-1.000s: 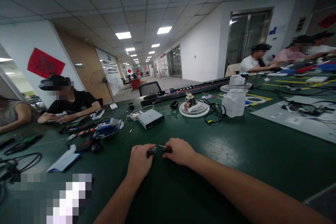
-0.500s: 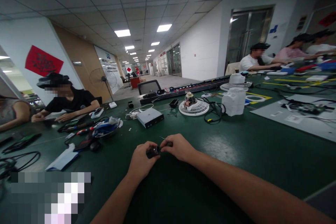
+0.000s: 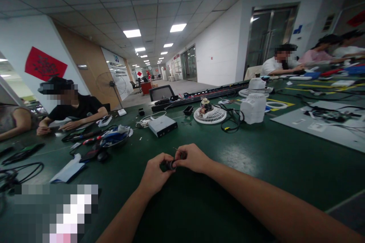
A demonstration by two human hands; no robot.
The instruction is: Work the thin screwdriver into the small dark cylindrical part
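Note:
Over the green table (image 3: 199, 197), my left hand (image 3: 155, 172) pinches a small dark cylindrical part (image 3: 170, 164) between thumb and fingers. Close against it, my right hand (image 3: 195, 158) has its fingers closed around a small dark object (image 3: 182, 155) with a thin pin sticking up to the left. The fingertips of both hands meet at the dark cylinder, and they hide much of both pieces.
Beyond my hands are a silver drive box (image 3: 162, 124), a black tray (image 3: 188, 110), a white fan grille with a motor (image 3: 210, 115) and a white housing (image 3: 253, 108). Cables and tools lie left. A grey panel (image 3: 325, 121) lies right. People sit at both sides.
My right hand has moved slightly left, closer to my left hand. The dark cylinder is now more covered by my fingers. The view has shifted a little.

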